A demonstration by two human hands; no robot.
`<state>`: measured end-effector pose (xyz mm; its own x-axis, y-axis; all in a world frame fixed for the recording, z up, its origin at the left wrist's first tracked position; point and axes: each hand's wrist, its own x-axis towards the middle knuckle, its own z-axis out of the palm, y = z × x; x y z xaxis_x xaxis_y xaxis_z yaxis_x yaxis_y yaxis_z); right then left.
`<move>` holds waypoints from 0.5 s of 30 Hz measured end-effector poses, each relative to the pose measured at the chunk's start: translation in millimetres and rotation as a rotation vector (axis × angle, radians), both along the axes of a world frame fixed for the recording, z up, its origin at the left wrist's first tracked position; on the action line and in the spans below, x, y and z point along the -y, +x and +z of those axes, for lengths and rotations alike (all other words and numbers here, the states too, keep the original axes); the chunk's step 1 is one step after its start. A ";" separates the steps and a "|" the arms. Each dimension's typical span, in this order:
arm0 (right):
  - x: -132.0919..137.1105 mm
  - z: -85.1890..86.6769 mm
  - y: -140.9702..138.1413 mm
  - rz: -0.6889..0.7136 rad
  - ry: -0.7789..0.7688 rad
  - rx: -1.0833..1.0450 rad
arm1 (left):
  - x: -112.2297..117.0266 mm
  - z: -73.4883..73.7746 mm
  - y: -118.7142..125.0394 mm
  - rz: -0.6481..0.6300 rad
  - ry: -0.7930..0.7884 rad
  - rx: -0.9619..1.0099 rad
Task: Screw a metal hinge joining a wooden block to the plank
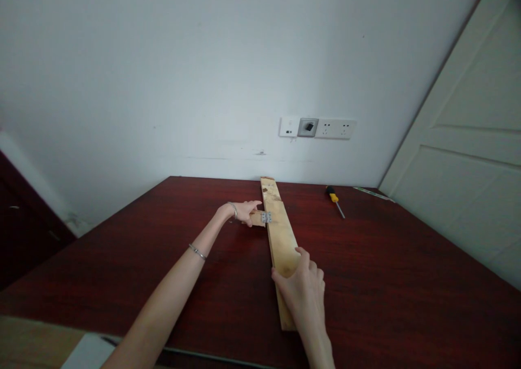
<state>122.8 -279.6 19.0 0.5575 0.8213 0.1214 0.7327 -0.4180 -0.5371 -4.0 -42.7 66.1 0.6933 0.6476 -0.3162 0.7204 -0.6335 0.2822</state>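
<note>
A pale wall (203, 76) with a row of sockets (334, 129) rises behind a dark red tabletop (366, 277), on which a long board (280, 230) lies, running from near the front edge toward the wall. At the board's left edge, past its middle, a metal hinge (266, 217) joins it to a short wooden piece (257, 218), which the left hand (245, 211) grasps. The right hand (303, 285) grips the board's near part, thumb on its left edge, fingers over its right. Right of the board's far end lies a yellow-and-black screwdriver (334, 198).
</note>
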 end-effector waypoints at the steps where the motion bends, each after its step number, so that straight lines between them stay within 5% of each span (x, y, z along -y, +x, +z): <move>1: 0.0 -0.4 -0.4 -0.003 -0.004 0.000 | -0.6 -0.3 1.4 0.001 -0.004 -0.009; 15: -1.6 -6.3 -3.3 -0.020 -0.002 0.071 | -5.4 -6.5 16.1 -0.030 0.082 -0.156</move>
<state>119.5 -278.0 12.6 0.5637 0.8104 0.1597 0.7604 -0.4336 -0.4834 12.1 -37.3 59.6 0.6597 0.6551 -0.3683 0.7316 -0.6720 0.1153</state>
